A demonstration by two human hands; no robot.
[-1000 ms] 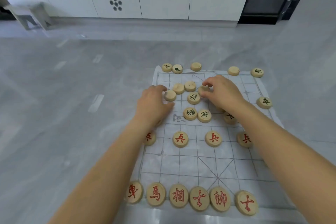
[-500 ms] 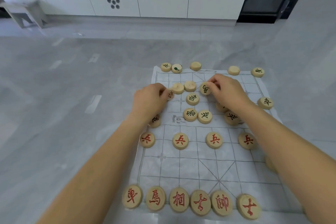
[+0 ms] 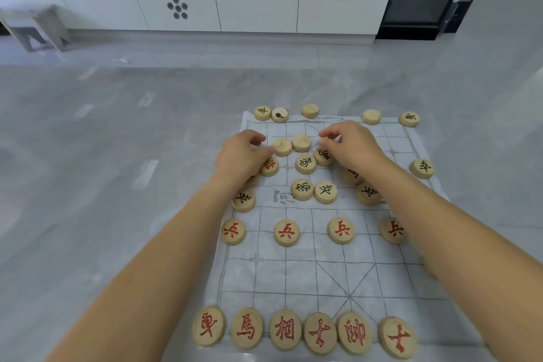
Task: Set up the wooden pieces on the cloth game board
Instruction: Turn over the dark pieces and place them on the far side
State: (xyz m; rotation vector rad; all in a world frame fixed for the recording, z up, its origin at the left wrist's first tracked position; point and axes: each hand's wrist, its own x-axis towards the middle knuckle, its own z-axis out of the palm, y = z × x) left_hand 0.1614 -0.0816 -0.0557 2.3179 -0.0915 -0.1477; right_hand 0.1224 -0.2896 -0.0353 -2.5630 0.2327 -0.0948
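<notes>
Both hands are over the far half of the board (image 3: 293,273). The left hand (image 3: 239,157) has its fingers curled in. Its thumb touches the side of a blank piece (image 3: 282,146) just to its right. I cannot tell if this hand holds anything. A red-mark piece (image 3: 269,166) lies flat just below that thumb.

The right hand (image 3: 354,148) has its first finger and thumb bent close together, with a small gap. I see nothing in the gap, but I cannot tell for sure. A second blank piece (image 3: 301,142) sits just left of those fingertips and touches the first one. A black-mark piece (image 3: 323,156) lies partly under this hand's thumb.

Between the two wrists, a pair of pieces (image 3: 313,190) sit side by side and touch. Nearer me than the wrists I see a row of four red pieces (image 3: 286,232); the right arm hides part of the last one. Between the forearms, a row of six red pieces (image 3: 285,329) sits at the near edge. Past the fingertips, five more pieces (image 3: 310,110) lie along the far edge.
</notes>
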